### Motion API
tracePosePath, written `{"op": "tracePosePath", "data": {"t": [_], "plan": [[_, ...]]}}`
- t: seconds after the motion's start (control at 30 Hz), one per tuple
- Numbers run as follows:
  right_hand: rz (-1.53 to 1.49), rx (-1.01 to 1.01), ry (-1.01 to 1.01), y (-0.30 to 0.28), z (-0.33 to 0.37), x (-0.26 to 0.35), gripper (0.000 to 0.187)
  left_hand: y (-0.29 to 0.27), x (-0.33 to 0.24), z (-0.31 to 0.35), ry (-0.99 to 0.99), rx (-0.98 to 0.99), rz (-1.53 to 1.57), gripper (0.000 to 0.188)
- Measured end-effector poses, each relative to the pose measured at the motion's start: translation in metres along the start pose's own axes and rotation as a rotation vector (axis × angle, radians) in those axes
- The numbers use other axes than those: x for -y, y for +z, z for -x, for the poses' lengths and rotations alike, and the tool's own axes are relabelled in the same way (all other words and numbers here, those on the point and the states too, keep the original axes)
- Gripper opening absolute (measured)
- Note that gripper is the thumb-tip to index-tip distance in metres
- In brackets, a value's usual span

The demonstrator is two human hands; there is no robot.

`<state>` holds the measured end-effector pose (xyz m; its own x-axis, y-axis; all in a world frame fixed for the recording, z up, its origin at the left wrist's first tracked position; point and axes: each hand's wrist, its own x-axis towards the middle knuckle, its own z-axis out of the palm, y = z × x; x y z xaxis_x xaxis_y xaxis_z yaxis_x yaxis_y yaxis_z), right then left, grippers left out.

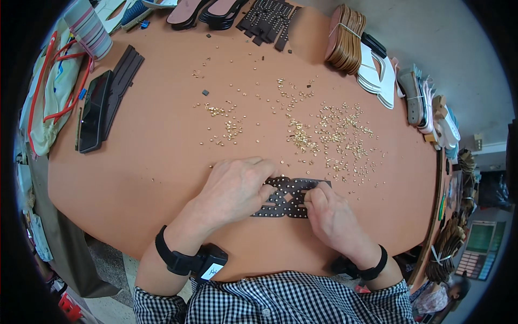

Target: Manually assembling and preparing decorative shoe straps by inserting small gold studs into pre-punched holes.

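A dark brown studded leather piece (281, 209) lies on the table in front of me, with rows of small round studs, slots and a diamond-shaped cutout. My left hand (233, 186) holds its left part, the fingers curled over the edge. Over its right part, my right hand (330, 216) is closed, thumb and fingers pressed together. Whatever those fingertips pinch is hidden. Just beyond the hands, many small gold studs (345, 135) are scattered, with a denser heap (302, 137) and a smaller group (218, 110) to the left.
A phone (94, 110) leans by dark strips (121, 81) at left, near a striped cup (89, 29). Along the far edge lie pink insoles (186, 13) and more studded straps (270, 21). A tied sole bundle (345, 40) and white cutouts (377, 75) stand far right.
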<state>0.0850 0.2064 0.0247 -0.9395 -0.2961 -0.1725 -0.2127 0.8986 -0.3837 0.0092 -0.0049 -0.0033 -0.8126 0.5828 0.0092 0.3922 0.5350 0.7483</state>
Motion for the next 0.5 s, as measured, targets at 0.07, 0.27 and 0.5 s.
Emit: {"op": "tracePosePath", "data": {"t": [0.07,0.27,0.5], "plan": [[0.001,0.000,0.006,-0.0005,-0.0014,0.0007,0.006,-0.0003,-0.0003,0.0001,-0.005,0.003,0.013,0.017],[-0.020,0.047,0.068,-0.0005,-0.0035,0.0005,0.012,0.0012,0.0007,-0.0008,0.006,-0.003,0.005,0.017],[-0.122,-0.011,0.068,-0.0009,-0.0056,-0.0054,0.010,0.0017,0.0012,-0.0015,0.004,-0.016,-0.003,0.018]]}}
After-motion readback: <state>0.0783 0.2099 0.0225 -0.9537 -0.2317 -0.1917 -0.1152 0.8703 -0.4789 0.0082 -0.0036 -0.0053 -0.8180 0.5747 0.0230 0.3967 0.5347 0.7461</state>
